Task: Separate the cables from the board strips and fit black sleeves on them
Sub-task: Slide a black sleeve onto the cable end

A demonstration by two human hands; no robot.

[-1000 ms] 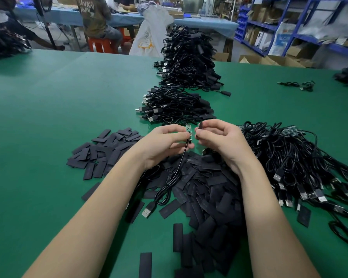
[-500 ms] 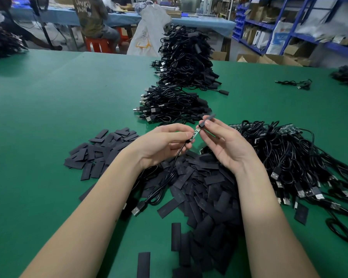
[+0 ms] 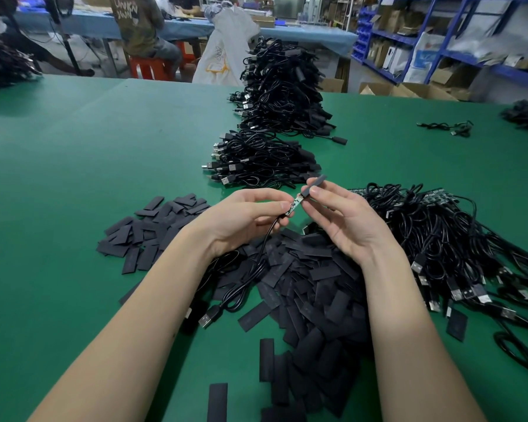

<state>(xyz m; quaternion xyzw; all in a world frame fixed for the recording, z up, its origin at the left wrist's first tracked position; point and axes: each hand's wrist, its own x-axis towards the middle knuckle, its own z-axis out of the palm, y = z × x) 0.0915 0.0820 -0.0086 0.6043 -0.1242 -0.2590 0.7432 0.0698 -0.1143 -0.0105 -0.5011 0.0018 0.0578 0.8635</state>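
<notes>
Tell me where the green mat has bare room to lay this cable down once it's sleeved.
Widest bare stretch of the green mat: left of the small sleeve heap and the finished cable piles. More lies right of the piles, before the lone cable. Crowded: under the hands, the main sleeve pile and the unsleeved cable tangle at right.

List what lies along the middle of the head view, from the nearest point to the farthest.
Loose black sleeves → the hands, left hand holding the small board, right hand pinching a sleeve → small pile of cables → tall pile of cables.
</notes>
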